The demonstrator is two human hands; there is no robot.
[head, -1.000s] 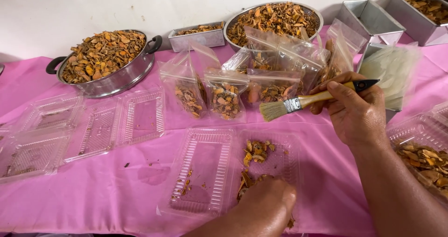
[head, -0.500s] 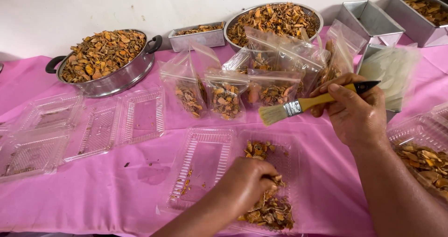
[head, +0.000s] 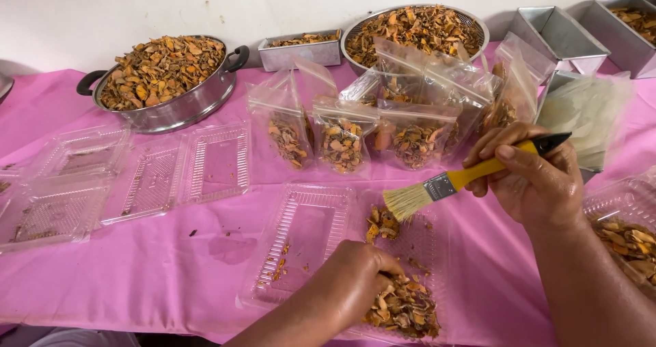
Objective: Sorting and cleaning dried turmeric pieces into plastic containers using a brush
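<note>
My left hand [head: 352, 282] rests fingers-down on a pile of dried orange-brown chips [head: 404, 307] in the right half of an open clear plastic clamshell box [head: 304, 234], and its fingers curl into the chips. My right hand [head: 536, 176] grips a paintbrush [head: 451, 183] with a yellow handle and pale bristles. The bristles hover just above the far end of the same box, over a few loose chips [head: 381, 224].
Several clear bags of chips [head: 342, 139] stand behind the box. A steel pot [head: 164, 80], a round steel basin [head: 417, 29] and small metal tins [head: 301, 46] hold more chips. Empty clamshell boxes [head: 137, 176] lie at the left; a filled one [head: 625, 227] lies at the right.
My left hand has moved up into the box and onto the chip pile, which now lies at the near end. My right hand has lowered the brush slightly toward the box.
</note>
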